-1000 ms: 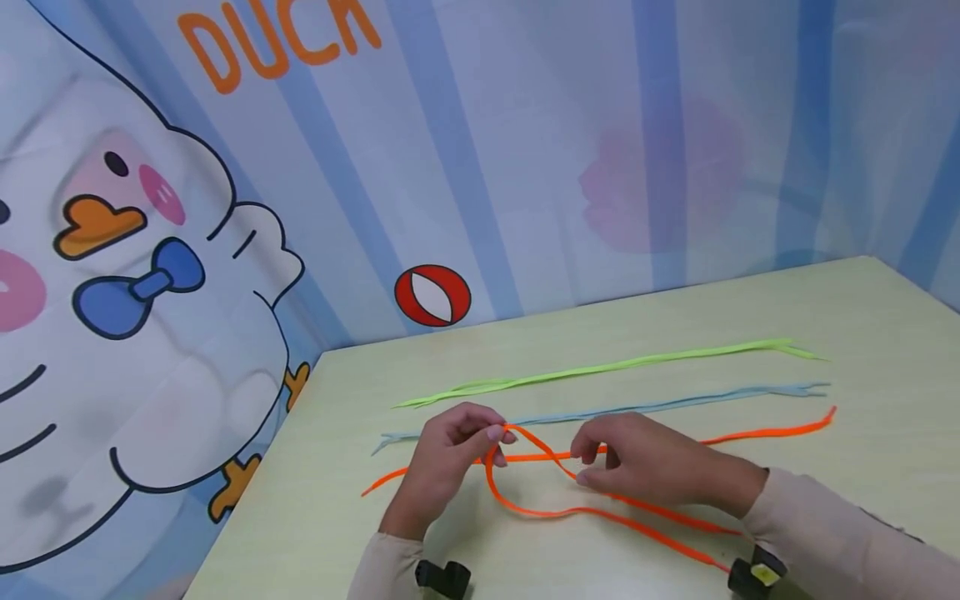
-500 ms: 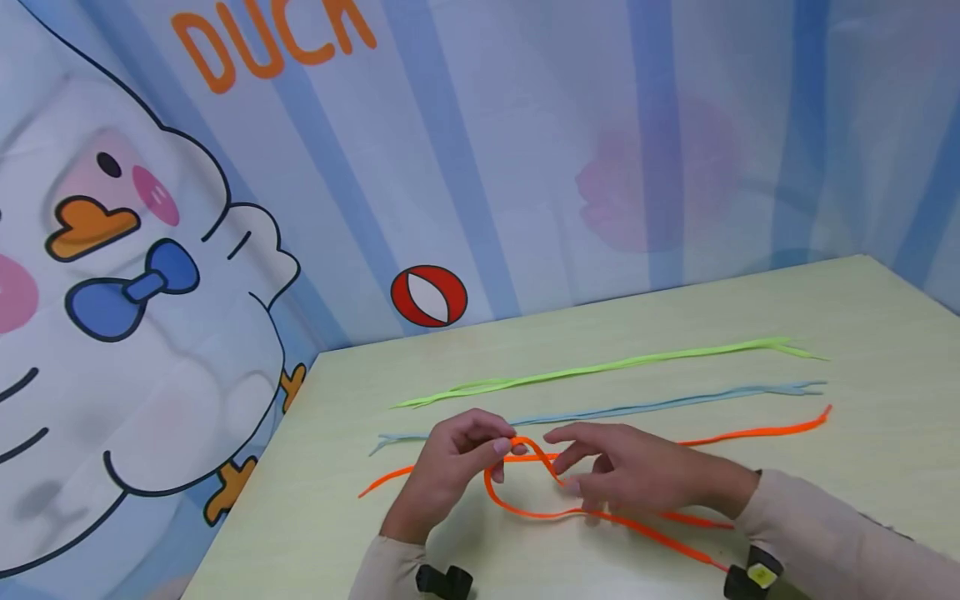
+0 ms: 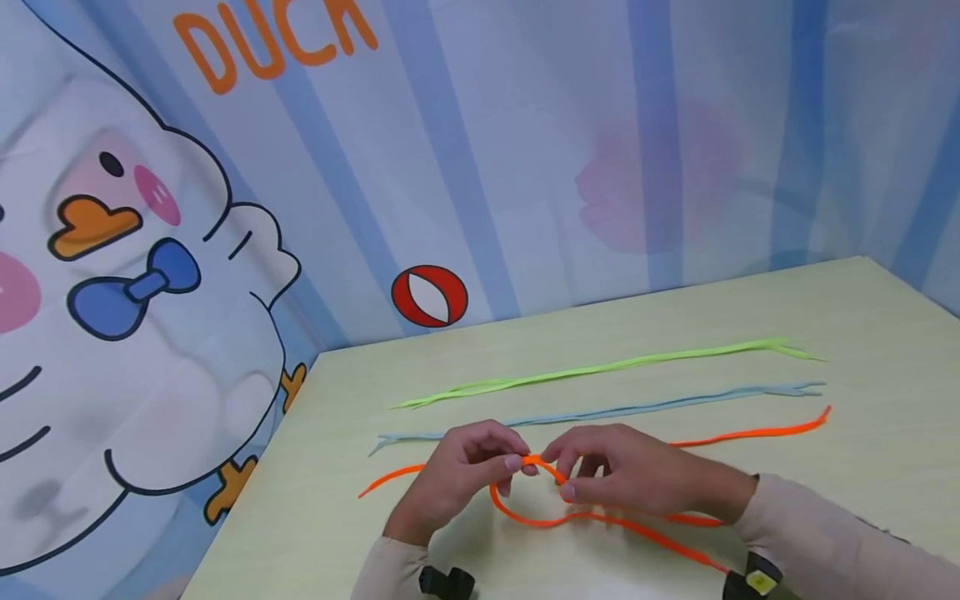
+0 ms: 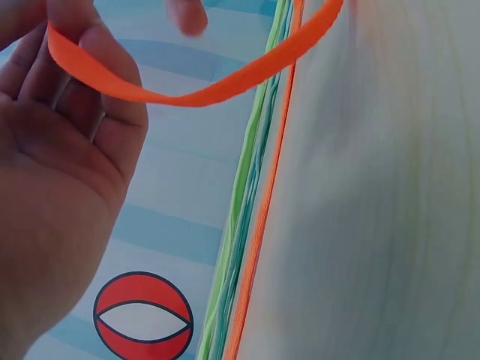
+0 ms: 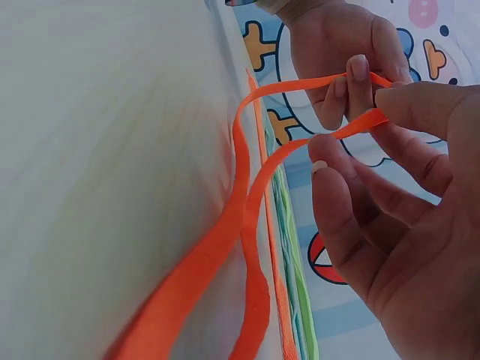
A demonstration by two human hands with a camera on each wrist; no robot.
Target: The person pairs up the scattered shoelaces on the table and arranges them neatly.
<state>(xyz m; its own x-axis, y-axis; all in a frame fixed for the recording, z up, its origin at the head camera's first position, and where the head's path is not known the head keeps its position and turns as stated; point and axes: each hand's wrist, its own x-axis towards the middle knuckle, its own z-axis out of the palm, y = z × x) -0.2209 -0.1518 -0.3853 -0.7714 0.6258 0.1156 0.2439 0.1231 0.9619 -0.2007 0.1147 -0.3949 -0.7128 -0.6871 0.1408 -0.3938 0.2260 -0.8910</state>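
Observation:
A flat orange shoelace [image 3: 540,523] is stretched between both hands, its bend above the table and its two lengths trailing to the right. My left hand [image 3: 457,471] pinches it at the bend between thumb and fingers. Close beside, my right hand [image 3: 630,467] pinches the same lace between thumb and index finger. From the left wrist camera, the held stretch of lace [image 4: 187,99] sags from the left fingers. In the right wrist view, two strands [image 5: 240,172] of it run down past the right fingers [image 5: 345,225], nearly side by side.
Behind the hands a second orange shoelace [image 3: 765,432] lies across the table [image 3: 300,533], partly hidden by them. Farther back lie light blue laces [image 3: 637,409] and lime green laces [image 3: 600,367], roughly parallel. A printed duck backdrop [image 3: 555,167] stands along the table's far edge.
My right hand has moved left along the lace and now pinches it nearer the left hand. My left hand has lowered slightly, and the lace's loop between the hands has become smaller.

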